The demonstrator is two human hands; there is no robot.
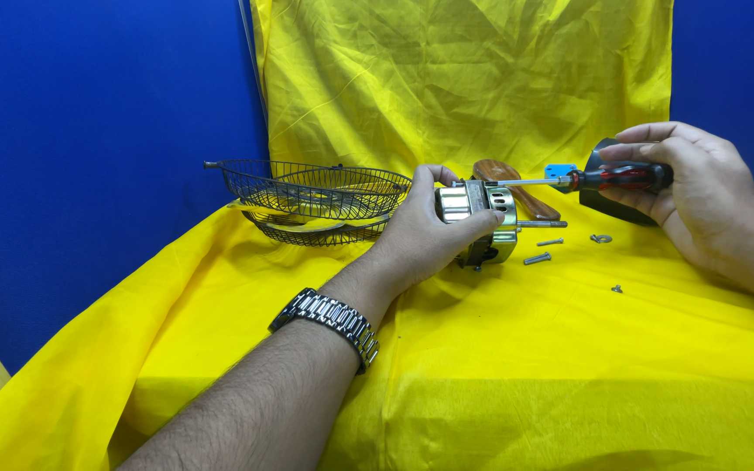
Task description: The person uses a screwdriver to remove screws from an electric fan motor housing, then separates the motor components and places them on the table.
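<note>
One yellow cloth (pixel 517 384) covers the table and hangs up the back wall. One metal watch (pixel 326 317) sits on the left wrist, nearest the camera. One left hand (pixel 425 231) is closed around one small silver motor housing (pixel 480 209), held just above the cloth at its centre. One right hand (pixel 700 187) grips the red-and-black handle of one screwdriver (pixel 604 179); its shaft runs level to the left and its tip meets the top of the housing.

Loose small parts on the cloth, right of the housing: three screws, (pixel 537 258), (pixel 550 242) and one longer (pixel 543 224); one washer (pixel 601 238); one tiny nut (pixel 617 289).

Behind: one wooden handle (pixel 517 187), one blue plastic piece (pixel 559 171), one dark object (pixel 613 205) partly hidden by the right hand.

Far left: two wire baskets (pixel 316 201), stacked one in the other; contents cannot be told.
</note>
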